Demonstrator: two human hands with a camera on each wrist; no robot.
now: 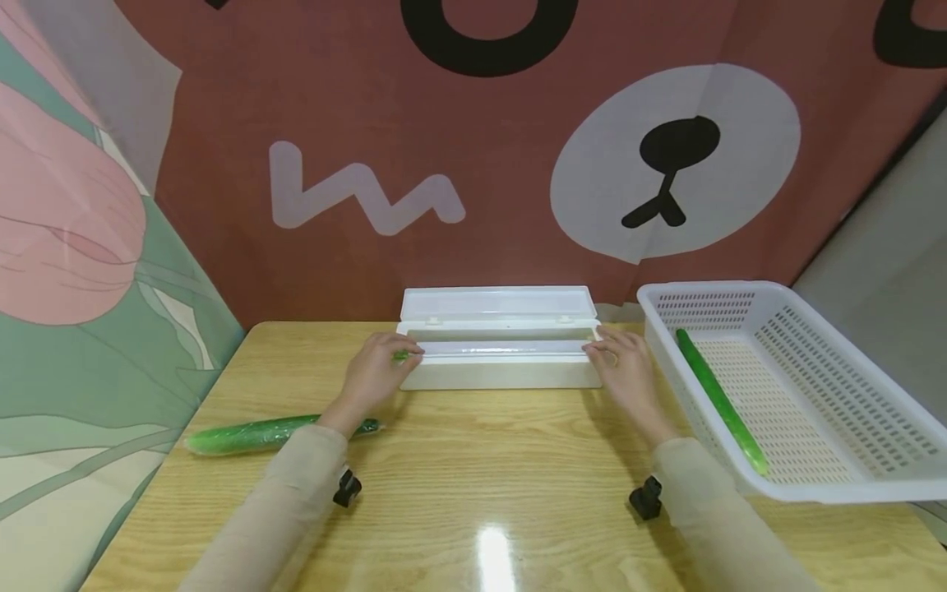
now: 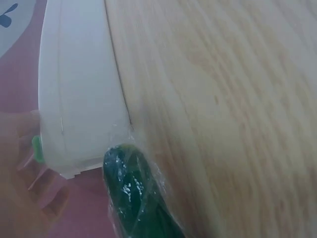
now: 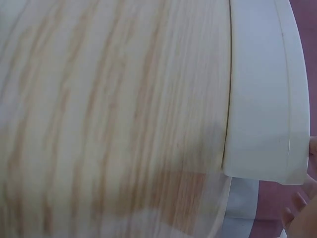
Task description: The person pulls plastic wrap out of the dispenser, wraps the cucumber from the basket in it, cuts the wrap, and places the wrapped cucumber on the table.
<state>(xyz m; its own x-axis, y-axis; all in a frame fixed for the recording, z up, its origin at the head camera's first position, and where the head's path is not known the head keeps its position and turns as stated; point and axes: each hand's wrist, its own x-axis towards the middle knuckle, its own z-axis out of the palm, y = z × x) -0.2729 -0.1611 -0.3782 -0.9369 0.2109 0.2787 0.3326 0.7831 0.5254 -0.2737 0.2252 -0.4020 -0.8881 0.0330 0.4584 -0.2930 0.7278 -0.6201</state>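
Note:
A long white box [image 1: 503, 376] stands at the table's back with its lid [image 1: 497, 304] raised. Across its opening lies a strip of clear film [image 1: 491, 347]. My left hand [image 1: 372, 372] pinches at the film's left end, beside a small green part [image 1: 400, 355]. At the right end my right hand [image 1: 625, 372] pinches the film with bent fingers. Film and fingertips are partly hidden. The left wrist view shows the box [image 2: 81, 89] with left fingers [image 2: 47, 191] past its end; in the right wrist view, right fingers [image 3: 299, 203] show beside the box [image 3: 265, 99].
A film-wrapped cucumber [image 1: 251, 434] lies at the left of the wooden table [image 1: 444, 493], partly under my left forearm; its dark end [image 2: 133, 193] shows in the left wrist view. On the right, a white perforated basket [image 1: 873, 386] holds an unwrapped cucumber [image 1: 718, 399]. A patterned cloth [image 1: 355, 271] hangs behind.

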